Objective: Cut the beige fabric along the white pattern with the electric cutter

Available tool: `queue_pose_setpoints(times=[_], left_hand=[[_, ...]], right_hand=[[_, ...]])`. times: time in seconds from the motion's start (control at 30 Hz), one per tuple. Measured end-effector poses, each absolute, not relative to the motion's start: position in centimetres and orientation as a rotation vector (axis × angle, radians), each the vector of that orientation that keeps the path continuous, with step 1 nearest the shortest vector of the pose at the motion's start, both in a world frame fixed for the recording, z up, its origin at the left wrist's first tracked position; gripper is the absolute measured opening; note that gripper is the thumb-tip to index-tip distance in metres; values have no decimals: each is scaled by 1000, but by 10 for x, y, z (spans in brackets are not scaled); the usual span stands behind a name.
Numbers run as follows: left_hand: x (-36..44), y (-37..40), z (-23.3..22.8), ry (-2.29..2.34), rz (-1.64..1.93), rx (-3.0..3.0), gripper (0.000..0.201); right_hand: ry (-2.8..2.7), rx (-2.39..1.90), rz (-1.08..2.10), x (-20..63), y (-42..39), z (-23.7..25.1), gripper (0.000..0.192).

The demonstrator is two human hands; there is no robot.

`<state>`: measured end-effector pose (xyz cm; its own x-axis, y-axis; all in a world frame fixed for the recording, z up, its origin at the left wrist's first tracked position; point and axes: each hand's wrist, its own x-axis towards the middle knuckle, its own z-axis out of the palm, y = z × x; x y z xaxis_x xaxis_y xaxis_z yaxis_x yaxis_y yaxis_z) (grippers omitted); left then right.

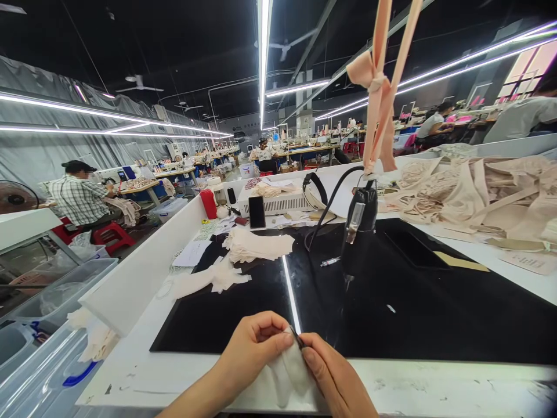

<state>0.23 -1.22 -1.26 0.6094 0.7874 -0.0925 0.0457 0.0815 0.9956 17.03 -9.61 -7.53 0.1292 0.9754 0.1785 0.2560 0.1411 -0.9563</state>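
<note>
At the front edge of the table, my left hand point(260, 347) pinches a piece of off-white cloth point(290, 371) between thumb and fingers. Close beside it, my right hand point(327, 368) is closed at the same edge of the cloth. A thin dark thing point(297, 338) shows at the right fingertips, too small to name. The cloth hangs down below both hands over the white table edge. Beyond them lies a glossy black board point(256, 313), with a stack of cream fabric pieces point(256, 245) and a looser pile of pale pieces point(217, 276) toward its left.
A black-wrapped device point(360, 220) hangs from peach fabric strips point(378, 116) above the board. Behind stand a phone point(257, 212) and a white vented box point(278, 203). Beige garment parts point(487, 191) are heaped at right. A white partition point(143, 261) borders the left; a seated co-worker point(80, 194) is beyond.
</note>
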Motion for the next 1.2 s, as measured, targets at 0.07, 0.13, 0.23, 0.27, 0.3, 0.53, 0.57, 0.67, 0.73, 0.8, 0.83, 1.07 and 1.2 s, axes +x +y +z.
queue_pose_setpoints(times=[0.07, 0.13, 0.23, 0.27, 0.3, 0.53, 0.57, 0.67, 0.73, 0.8, 0.83, 1.07, 1.2], left_hand=[[2, -12, -12, 775, 642, 1394, 51], [3, -12, -11, 776, 640, 1395, 52], [3, -13, -10, 767, 637, 1400, 52], [3, -13, -9, 764, 637, 1400, 51], [3, -14, -9, 763, 637, 1400, 51], [1, -15, -9, 763, 641, 1393, 48], [1, -15, -10, 764, 640, 1391, 48], [1, -15, -10, 766, 642, 1386, 49], [1, -15, -11, 765, 648, 1391, 51], [1, -15, -11, 761, 654, 1393, 51], [1, -15, -12, 758, 655, 1392, 51], [0, -15, -11, 738, 630, 1395, 49], [-2, -14, -10, 741, 613, 1441, 48]], right_hand=[[-1348, -1327, 876, 170, -96, -74, 49], [-1350, -1319, 900, 170, -96, -71, 48], [-1357, -1311, 921, 170, -96, -68, 50], [-1356, -1311, 928, 169, -96, -67, 50], [-1353, -1310, 936, 169, -96, -67, 51], [-1339, -1309, 934, 168, -98, -69, 50], [-1338, -1312, 937, 168, -99, -69, 50], [-1332, -1318, 953, 169, -98, -69, 50], [-1331, -1331, 958, 169, -98, -69, 51], [-1329, -1346, 958, 169, -97, -70, 53], [-1325, -1352, 961, 169, -97, -71, 54], [-1273, -1326, 1013, 168, -96, -75, 56], [-1292, -1339, 880, 175, -98, -73, 52]])
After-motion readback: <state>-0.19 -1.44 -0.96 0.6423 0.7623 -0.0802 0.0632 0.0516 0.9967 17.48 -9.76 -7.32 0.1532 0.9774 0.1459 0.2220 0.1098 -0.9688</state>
